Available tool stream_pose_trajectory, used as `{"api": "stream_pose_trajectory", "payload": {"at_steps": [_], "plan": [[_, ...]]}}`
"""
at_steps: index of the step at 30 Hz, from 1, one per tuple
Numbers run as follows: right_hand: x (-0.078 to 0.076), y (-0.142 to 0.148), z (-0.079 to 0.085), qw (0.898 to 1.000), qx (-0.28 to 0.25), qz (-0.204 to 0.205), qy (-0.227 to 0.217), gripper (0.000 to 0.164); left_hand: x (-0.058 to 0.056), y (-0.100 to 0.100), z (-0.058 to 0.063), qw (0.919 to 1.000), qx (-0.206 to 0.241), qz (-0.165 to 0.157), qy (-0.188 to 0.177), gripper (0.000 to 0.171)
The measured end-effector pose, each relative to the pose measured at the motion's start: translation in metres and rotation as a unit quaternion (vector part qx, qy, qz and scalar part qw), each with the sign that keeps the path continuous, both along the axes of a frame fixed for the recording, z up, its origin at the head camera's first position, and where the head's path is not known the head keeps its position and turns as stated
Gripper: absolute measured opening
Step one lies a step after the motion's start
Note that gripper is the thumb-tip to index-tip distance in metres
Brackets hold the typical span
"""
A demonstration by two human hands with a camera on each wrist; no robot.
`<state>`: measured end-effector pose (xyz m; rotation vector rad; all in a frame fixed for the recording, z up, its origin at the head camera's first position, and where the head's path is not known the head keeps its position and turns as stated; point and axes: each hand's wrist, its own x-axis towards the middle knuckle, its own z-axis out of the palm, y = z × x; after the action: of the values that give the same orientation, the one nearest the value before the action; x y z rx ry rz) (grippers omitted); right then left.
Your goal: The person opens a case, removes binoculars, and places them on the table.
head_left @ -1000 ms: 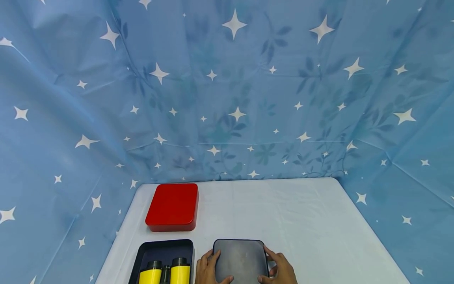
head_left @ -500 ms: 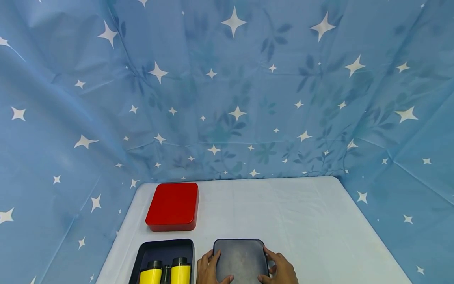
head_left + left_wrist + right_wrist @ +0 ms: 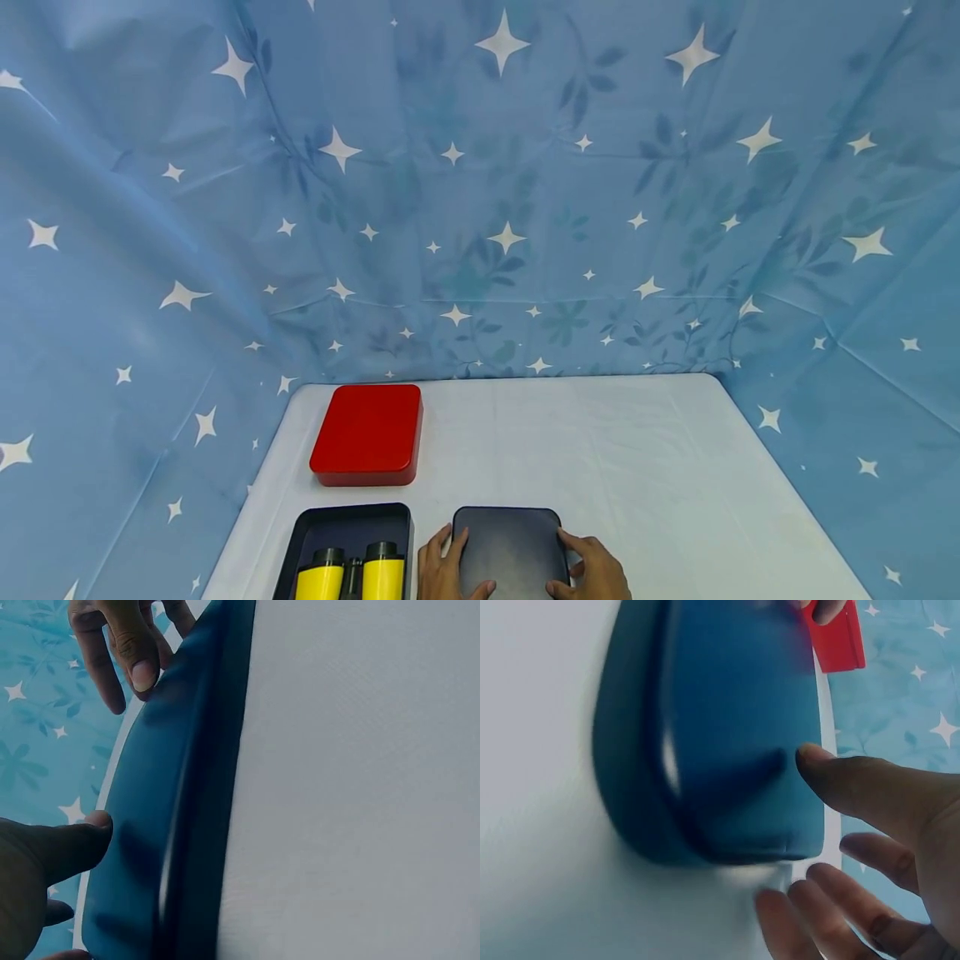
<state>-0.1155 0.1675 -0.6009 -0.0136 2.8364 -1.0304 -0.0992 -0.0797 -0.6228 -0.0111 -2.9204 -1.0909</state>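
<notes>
Hands point(image 3: 442, 571) point(image 3: 597, 573) still hold the dark box point(image 3: 512, 546), practically unmoved.

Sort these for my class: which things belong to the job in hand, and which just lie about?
Job in hand:
left hand
right hand
dark box between them

Seemingly lying about, untouched:
red box
black tray
yellow-and-black binoculars in it

Red box point(image 3: 367, 433), tray point(image 3: 360, 527), dark box point(image 3: 512, 550) on white table point(image 3: 675, 483)

Legible text, labels, brands, numbers, signs: none on red box point(image 3: 367, 429), none on dark box point(image 3: 512, 550) nearer and right.
</notes>
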Motion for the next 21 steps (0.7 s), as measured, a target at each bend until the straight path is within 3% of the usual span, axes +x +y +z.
{"api": "stream_pose_trajectory", "payload": {"at_steps": [3,12,16,21], "plan": [[0.000,-0.002,0.003,1.000,0.007,0.001,0.010,0.069,0.001,0.000,0.003,1.0000,0.004,0.003,0.003,0.078],[0.001,-0.015,0.009,0.993,0.037,-0.009,0.114,0.069,0.002,-0.002,0.025,0.9991,0.008,-0.005,0.042,0.079],[-0.002,-0.023,0.016,0.992,0.023,0.010,0.124,0.069,0.004,-0.006,0.038,0.9968,-0.013,-0.012,0.078,0.076],[-0.004,-0.035,0.026,0.991,-0.010,0.041,0.125,0.069,0.010,-0.017,0.054,0.9946,-0.042,-0.017,0.093,0.073]]}}
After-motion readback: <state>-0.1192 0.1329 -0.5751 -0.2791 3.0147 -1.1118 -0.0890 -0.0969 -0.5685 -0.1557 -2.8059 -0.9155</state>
